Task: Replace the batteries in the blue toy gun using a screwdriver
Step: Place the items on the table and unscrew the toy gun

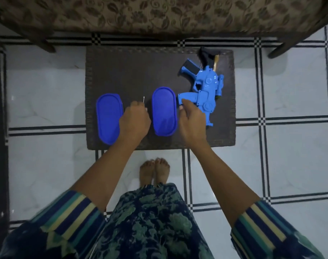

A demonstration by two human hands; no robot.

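While one blue toy gun [202, 94] lies flat on the right side of the dark woven table [131, 71], its black-sided grip points to the far left and its longer body runs toward the near edge. The right hand [192, 122] reaches over the gun's near-left block. Its fingers are bent down onto the plastic and the thumb sits out to the left, but whether they truly clasp the gun cannot be told. The wrist is angled from the near right.

Two blue oval lids sit left of the gun: the right lid [164, 111] just beside it, and the left lid [109, 118] further left. Between them the left hand [135, 120] hovers knuckles-up, its fingers curled under round one thin pale rod [144, 99] that pokes out on the far side.

One black-and-gold object [209, 57] lies at the table's far right corner, just beyond the gun. Two bare feet [153, 171] stand together on the tiled floor [47, 90] near the table's near edge.
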